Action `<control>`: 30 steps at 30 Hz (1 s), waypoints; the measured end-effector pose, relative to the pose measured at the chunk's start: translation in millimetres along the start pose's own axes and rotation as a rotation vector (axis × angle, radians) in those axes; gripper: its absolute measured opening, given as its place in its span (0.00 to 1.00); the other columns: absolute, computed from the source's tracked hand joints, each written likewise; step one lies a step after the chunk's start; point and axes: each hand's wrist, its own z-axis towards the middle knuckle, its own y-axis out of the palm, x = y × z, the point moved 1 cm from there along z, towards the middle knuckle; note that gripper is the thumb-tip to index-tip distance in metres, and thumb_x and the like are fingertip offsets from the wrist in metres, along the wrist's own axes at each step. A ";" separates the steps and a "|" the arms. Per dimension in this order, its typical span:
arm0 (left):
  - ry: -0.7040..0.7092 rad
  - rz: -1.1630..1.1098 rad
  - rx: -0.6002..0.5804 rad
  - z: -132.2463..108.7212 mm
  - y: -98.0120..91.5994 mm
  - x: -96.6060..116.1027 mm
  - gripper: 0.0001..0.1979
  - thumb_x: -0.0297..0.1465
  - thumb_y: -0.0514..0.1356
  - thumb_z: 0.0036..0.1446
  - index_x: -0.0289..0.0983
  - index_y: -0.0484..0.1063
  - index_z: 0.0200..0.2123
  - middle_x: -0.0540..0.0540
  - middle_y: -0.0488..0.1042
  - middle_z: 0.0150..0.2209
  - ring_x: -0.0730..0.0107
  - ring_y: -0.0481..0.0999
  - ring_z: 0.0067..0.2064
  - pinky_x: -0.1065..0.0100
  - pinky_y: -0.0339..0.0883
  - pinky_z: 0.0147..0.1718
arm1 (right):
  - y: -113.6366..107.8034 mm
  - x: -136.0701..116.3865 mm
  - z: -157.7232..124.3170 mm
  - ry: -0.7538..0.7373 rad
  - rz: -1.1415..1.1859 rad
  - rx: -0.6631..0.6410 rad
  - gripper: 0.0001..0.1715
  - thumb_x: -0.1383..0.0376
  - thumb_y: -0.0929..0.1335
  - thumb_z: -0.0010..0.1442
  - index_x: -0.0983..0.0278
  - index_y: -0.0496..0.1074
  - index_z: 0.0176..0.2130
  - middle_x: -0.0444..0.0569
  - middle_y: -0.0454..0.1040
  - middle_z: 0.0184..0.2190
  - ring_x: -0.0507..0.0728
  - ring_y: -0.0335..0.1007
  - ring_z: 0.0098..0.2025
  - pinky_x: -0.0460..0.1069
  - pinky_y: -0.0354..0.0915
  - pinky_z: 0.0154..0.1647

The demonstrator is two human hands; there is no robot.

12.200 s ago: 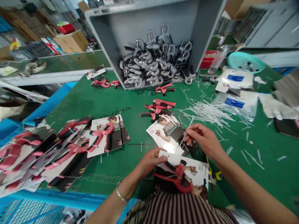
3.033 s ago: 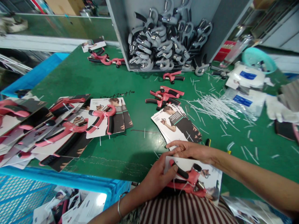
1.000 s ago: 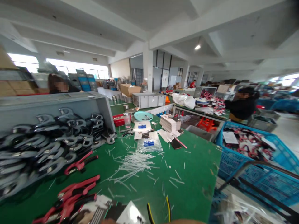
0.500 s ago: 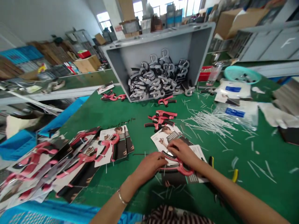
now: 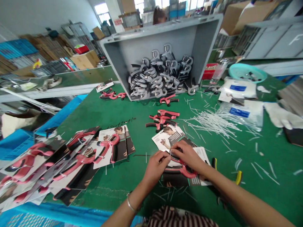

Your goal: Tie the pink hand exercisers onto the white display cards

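Observation:
A red and black hand grip strengthener (image 5: 188, 171) lies on a printed card (image 5: 175, 181) in front of me. At its left handle, my left hand (image 5: 153, 167) is closed in a pinch on a thin white cable tie (image 5: 170, 152). My right hand (image 5: 186, 154) rests over the upper handle, its fingertips also pinching at the tie and touching the left fingertips. More printed cards (image 5: 159, 140) lie just beyond the hands. Yellow-and-black-handled pliers (image 5: 238, 177) lie partly hidden under my right forearm.
A tilted grey bin (image 5: 208, 47) holds many grey grip strengtheners (image 5: 153, 78). Loose red grip strengtheners (image 5: 163, 118) lie before it. White cable ties (image 5: 215, 123) are heaped to the right. Carded grip strengtheners (image 5: 80, 160) overlap at left. A turquoise bowl (image 5: 247, 67) stands at far right.
My left hand has risen slightly and turned toward the right hand, so the fingertips now meet at the cable tie. The right hand stays nearly in place. The view has shifted a little.

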 end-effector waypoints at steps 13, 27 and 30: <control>-0.052 0.328 -0.098 8.7 0.5 14.3 0.09 0.30 0.55 0.60 0.39 0.71 0.28 0.48 0.68 0.33 0.66 0.70 0.39 0.67 0.61 0.39 | -2.8 7.9 -3.7 0.036 0.104 0.003 0.13 0.59 0.65 0.65 0.61 0.75 0.35 0.45 0.74 0.32 0.57 0.67 0.39 0.50 0.58 0.42; -0.053 0.144 -0.038 17.1 2.6 7.4 0.08 0.33 0.58 0.60 0.39 0.75 0.30 0.50 0.70 0.32 0.69 0.71 0.36 0.69 0.61 0.37 | -0.7 9.3 -12.2 -0.073 0.031 -0.019 0.11 0.61 0.65 0.65 0.61 0.74 0.33 0.45 0.75 0.33 0.57 0.66 0.41 0.51 0.57 0.44; -0.040 0.029 -0.017 17.2 4.6 4.9 0.08 0.33 0.59 0.60 0.39 0.76 0.32 0.50 0.72 0.32 0.69 0.72 0.37 0.70 0.62 0.38 | -3.5 9.9 -9.5 -0.024 0.078 -0.008 0.11 0.60 0.66 0.65 0.61 0.75 0.34 0.45 0.75 0.33 0.57 0.67 0.41 0.50 0.58 0.43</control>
